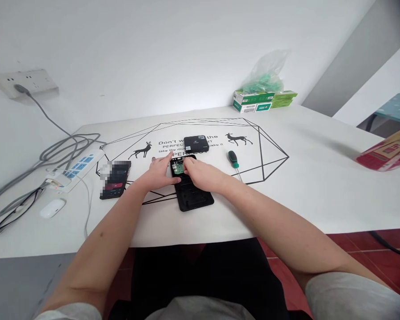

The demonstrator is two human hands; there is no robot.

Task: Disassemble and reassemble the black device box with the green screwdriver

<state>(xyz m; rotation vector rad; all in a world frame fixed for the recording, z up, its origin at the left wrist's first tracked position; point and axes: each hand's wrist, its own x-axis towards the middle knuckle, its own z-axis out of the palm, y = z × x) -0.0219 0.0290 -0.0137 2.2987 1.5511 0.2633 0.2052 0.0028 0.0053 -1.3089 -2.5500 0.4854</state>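
Note:
A black rectangular casing (195, 196) lies open on the white table, with a green circuit board (178, 168) showing at its far end. My left hand (160, 173) rests against the casing's left edge, thumb and fingers spread apart. Over the board, my right hand (197, 172) is closed, its fingertips bent down at the casing; whatever they pinch, if anything, is hidden. Just beyond the casing is a small black square box (196, 143) with a pale sticker. A green and black screwdriver (233, 159) lies to the right of my right hand.
Left of my hands are a phone (116, 180), a white power strip (76, 171) with grey cables, a white mouse (53, 208) and glasses (16, 212). Green and white boxes (253, 101) under a plastic bag (266, 75) stand at the back. A red package (386, 151) sits far right.

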